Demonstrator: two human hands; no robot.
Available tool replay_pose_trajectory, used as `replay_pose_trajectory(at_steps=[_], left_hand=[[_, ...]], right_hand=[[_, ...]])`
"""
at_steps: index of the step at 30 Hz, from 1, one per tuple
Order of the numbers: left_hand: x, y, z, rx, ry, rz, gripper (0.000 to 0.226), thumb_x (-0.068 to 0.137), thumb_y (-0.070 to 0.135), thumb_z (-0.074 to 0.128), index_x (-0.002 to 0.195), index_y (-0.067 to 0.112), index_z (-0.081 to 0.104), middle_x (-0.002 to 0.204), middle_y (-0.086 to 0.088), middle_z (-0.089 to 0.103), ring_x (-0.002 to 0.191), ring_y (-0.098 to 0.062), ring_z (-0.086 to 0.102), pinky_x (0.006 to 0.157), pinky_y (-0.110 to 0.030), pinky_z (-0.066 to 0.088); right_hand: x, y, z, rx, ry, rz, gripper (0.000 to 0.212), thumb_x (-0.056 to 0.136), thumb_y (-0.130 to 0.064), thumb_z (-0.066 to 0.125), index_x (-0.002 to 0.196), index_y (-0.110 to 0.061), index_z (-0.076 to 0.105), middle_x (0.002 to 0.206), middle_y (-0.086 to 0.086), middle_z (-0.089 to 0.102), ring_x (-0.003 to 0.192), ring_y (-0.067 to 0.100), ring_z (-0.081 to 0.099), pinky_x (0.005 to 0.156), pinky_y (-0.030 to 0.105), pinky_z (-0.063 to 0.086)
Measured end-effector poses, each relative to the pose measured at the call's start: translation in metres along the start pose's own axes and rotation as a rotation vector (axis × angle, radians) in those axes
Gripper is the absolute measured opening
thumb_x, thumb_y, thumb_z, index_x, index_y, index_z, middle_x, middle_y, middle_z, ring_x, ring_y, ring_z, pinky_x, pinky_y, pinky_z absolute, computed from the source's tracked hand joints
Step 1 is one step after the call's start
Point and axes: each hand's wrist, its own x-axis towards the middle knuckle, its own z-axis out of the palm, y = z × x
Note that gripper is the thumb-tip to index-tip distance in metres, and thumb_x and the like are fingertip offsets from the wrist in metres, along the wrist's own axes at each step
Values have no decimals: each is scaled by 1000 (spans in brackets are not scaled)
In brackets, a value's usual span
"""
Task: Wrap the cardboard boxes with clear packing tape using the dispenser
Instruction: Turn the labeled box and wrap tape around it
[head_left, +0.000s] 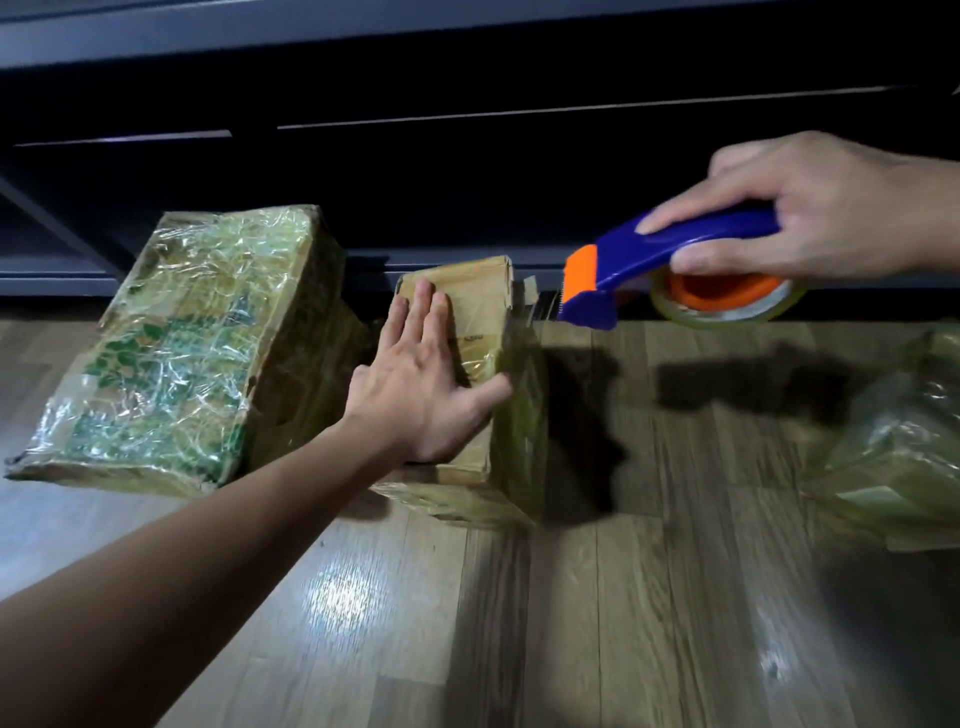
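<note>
A small brown cardboard box (475, 317) stands on the wooden floor at the centre. My left hand (426, 379) lies flat on its top with straight fingers. To the right and above the floor, my right hand (810, 208) grips the blue and orange tape dispenser (670, 265) with its roll of clear tape (727, 306). The dispenser's orange blade end is just right of the box's far corner, and a short strip of clear tape (535, 306) runs between them.
A larger box (176, 353) wrapped in crinkled clear tape, with green print, leans at the left beside the small box. Another taped package (893, 447) lies at the right edge. A dark low cabinet (467, 156) runs along the back. Bare wooden floor (597, 597) fills the foreground.
</note>
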Motion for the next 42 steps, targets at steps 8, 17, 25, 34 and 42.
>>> replay_pose_trajectory(at_steps=[8,17,25,34,42], left_hand=[[1,-27,1,-111,43,41,127,66,92,28,167,22,-3,172,10,-15,158,-10,-12,127,-41,9],[5,-50,-12,-285,-16,-4,132,58,85,47,167,19,12,174,1,9,159,-20,9,128,-42,13],[62,-46,-36,-457,37,-380,138,52,74,90,162,24,24,155,-15,36,138,-36,44,97,-42,51],[82,-78,-24,-611,16,-248,74,46,47,89,109,53,51,122,-6,69,111,-29,70,90,-55,61],[65,-48,32,-852,-45,-222,29,97,11,72,108,21,47,94,-1,61,74,-13,65,52,-32,57]], right_hand=[[-11,18,37,74,38,87,44,78,-76,53,122,-67,54,96,-11,48,83,6,55,75,28,45],[23,0,96,64,-19,105,83,71,-83,39,145,-48,48,111,-7,42,102,15,52,74,28,51],[60,-43,119,43,20,52,59,93,-60,59,148,-42,46,106,-1,42,92,16,52,74,30,39],[74,-58,114,10,18,29,54,93,-62,57,144,-47,49,96,-10,39,83,11,51,69,27,36],[56,-41,90,-150,-68,43,47,88,-65,62,132,-50,61,91,-14,39,74,4,45,64,27,35]])
